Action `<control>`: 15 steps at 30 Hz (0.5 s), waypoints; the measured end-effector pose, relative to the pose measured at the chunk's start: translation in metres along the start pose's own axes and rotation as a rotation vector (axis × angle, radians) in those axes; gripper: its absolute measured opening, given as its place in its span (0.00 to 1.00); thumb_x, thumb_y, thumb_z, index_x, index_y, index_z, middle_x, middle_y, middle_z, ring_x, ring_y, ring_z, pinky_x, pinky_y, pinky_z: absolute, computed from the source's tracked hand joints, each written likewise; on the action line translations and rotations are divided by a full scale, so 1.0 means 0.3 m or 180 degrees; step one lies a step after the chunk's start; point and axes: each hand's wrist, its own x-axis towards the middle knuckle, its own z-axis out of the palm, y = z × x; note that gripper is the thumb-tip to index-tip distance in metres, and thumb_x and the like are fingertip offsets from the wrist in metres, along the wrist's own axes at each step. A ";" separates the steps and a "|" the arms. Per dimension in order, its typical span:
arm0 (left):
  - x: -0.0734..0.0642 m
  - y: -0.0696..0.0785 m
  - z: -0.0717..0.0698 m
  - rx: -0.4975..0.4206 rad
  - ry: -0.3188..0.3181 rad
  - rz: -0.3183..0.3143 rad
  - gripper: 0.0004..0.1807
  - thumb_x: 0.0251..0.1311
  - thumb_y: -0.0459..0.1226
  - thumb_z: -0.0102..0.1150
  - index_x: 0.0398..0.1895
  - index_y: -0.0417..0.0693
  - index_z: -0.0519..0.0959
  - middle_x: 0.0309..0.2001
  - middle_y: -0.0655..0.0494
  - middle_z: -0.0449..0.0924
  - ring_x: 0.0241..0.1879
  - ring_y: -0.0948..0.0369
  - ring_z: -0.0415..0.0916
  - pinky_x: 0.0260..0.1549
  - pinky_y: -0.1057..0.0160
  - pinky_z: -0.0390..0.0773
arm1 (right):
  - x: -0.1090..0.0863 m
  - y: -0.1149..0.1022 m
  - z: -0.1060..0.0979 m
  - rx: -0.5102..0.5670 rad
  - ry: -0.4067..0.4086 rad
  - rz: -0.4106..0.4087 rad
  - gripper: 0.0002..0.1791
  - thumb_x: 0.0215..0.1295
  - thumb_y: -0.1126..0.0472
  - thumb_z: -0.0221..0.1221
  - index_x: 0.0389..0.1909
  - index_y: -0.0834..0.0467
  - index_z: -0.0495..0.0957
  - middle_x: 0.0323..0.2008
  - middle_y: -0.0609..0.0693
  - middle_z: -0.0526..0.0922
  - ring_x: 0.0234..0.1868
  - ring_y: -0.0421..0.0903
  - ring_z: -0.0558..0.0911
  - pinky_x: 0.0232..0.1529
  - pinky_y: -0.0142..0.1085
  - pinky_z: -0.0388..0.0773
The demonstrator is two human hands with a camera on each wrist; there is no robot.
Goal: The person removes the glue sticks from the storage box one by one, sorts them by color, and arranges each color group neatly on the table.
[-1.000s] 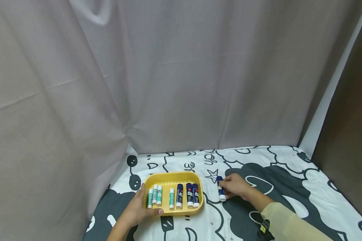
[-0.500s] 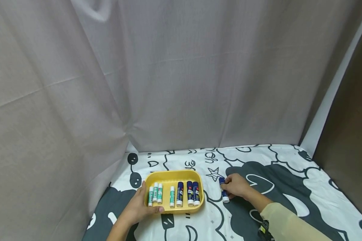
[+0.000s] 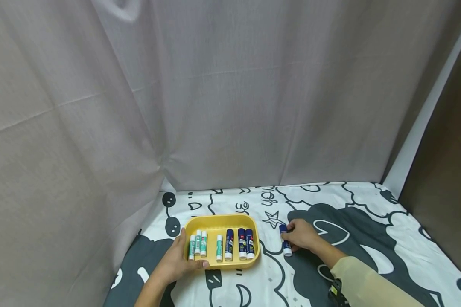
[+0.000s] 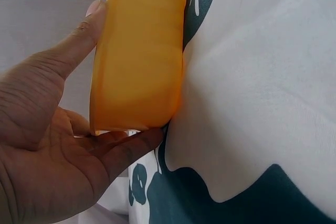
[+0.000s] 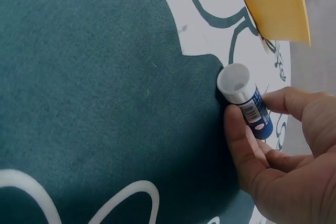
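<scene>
My right hand (image 3: 302,235) pinches a dark blue glue stick (image 3: 286,243) with a white end, right of the yellow tray (image 3: 222,265). In the right wrist view the glue stick (image 5: 251,100) lies between thumb and fingers, close over the patterned cloth, its hollow white end facing the camera. My left hand (image 3: 174,261) holds the tray's left end, thumb along the near rim. From the left wrist, that hand (image 4: 58,124) spans a corner of the tray (image 4: 139,56). Inside lie several green-and-white glue sticks (image 3: 197,243) at left and 3 dark blue ones (image 3: 242,244) at right.
A white cloth (image 3: 253,290) with dark grey cartoon prints covers the surface. Grey curtain (image 3: 230,106) hangs behind and to the left, and a brown panel (image 3: 445,179) stands at the right. A black device (image 3: 337,292) sits at the right wrist by the yellow sleeve (image 3: 369,283).
The right hand has shifted the blue glue stick slightly right and toward me, away from the tray. The left hand keeps its hold on the tray, and the tray's contents look the same.
</scene>
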 end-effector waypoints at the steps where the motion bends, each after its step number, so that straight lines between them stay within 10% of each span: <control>1: 0.000 0.000 -0.001 -0.0005 0.0000 0.0004 0.85 0.40 0.58 0.92 0.92 0.42 0.41 0.87 0.29 0.52 0.83 0.28 0.58 0.80 0.27 0.64 | 0.000 0.000 -0.001 0.0007 -0.0001 0.0003 0.21 0.67 0.66 0.71 0.53 0.74 0.78 0.34 0.61 0.85 0.22 0.44 0.88 0.25 0.37 0.90; 15: 0.003 0.004 0.002 -0.0007 -0.0010 -0.0036 0.85 0.40 0.57 0.92 0.92 0.42 0.40 0.88 0.30 0.51 0.83 0.29 0.58 0.80 0.27 0.63 | -0.015 -0.065 -0.052 -0.0071 0.0098 0.0013 0.17 0.71 0.60 0.70 0.47 0.68 0.78 0.31 0.58 0.86 0.24 0.46 0.89 0.27 0.38 0.91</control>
